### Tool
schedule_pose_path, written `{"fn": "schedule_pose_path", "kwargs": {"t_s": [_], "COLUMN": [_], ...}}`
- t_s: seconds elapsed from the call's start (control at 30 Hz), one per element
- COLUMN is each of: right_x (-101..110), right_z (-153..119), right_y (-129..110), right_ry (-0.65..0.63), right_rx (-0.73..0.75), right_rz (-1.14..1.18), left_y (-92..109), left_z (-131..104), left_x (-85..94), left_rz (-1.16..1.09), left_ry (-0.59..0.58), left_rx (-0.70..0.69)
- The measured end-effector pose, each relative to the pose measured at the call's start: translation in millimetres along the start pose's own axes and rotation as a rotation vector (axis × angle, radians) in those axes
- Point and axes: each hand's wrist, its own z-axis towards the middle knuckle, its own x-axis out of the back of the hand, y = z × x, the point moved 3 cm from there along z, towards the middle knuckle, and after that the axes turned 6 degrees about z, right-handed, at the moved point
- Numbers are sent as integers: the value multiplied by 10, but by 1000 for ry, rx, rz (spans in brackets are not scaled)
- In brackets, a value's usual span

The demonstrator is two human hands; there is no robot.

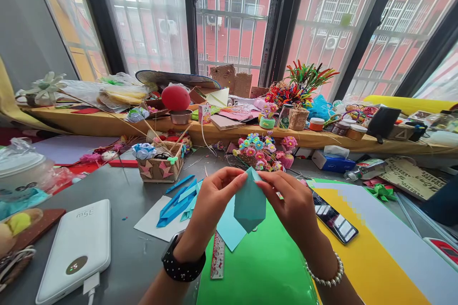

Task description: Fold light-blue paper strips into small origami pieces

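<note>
A folded light-blue paper (250, 205) is held up over the green sheet (265, 267), pointed at its top and bottom. My left hand (223, 190) pinches its upper left edge, and my right hand (288, 193) pinches the upper right edge near the tip. Beneath it lies another light-blue paper (231, 228), partly hidden by the held piece. A small patterned ruler (217, 257) rests by the left side of the green sheet. Left of my hands, folded blue strips (173, 207) lie on white paper (148, 223).
A white power bank (77, 243) with a cable sits at the left. The phone (334, 217) lies on yellow paper (372, 262) at the right. Behind are a decorated box (162, 169), crochet flowers (255, 147), a tissue box (332, 161) and a crowded sill.
</note>
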Motion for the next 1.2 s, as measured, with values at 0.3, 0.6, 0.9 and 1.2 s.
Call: {"fn": "schedule_pose_path", "kwargs": {"t_s": [0.3,0.6,0.9,1.2], "right_x": [-5,-9,28,12], "right_z": [10,7,6,-17], "right_y": [-14,1,-114,-131], "right_ry": [83,60,124,149], "right_rx": [-210,-344,-109,-65], "right_rz": [180,375,197,182], "left_y": [25,40,37,-12], "left_z": [-13,-18,-44,-35], "left_x": [-8,-35,-80,-68], "left_rz": [30,-78,-216,-316], "left_ry": [-20,-118,-286,-358], "left_rx": [-16,40,131,151]}}
